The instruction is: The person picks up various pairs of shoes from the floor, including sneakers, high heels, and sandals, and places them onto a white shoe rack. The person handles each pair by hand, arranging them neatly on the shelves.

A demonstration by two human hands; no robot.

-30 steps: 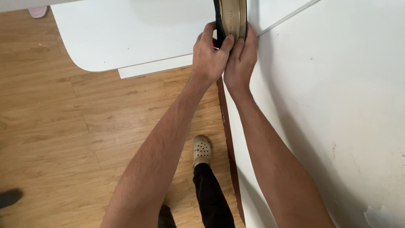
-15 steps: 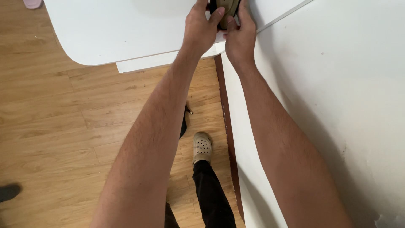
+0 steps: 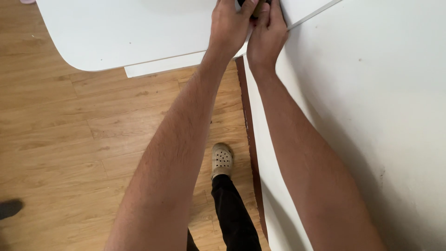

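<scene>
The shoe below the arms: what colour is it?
Beige shoe with small holes, seen in the head view.

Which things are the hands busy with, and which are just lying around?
Busy with:
left hand
right hand
dark thing pinched between them at the top edge, mostly hidden
white table under the hands

Just around:
wood floor
shoe
white wall
brown skirting

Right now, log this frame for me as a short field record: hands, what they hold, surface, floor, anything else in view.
left hand: gripping a dark object at the top edge
right hand: beside the left, on the same object
dark object: mostly hidden, kind unclear
surface: white table, rounded corner
right side: white wall
floor: wooden floor
also: pale perforated clog, dark trouser leg
</scene>
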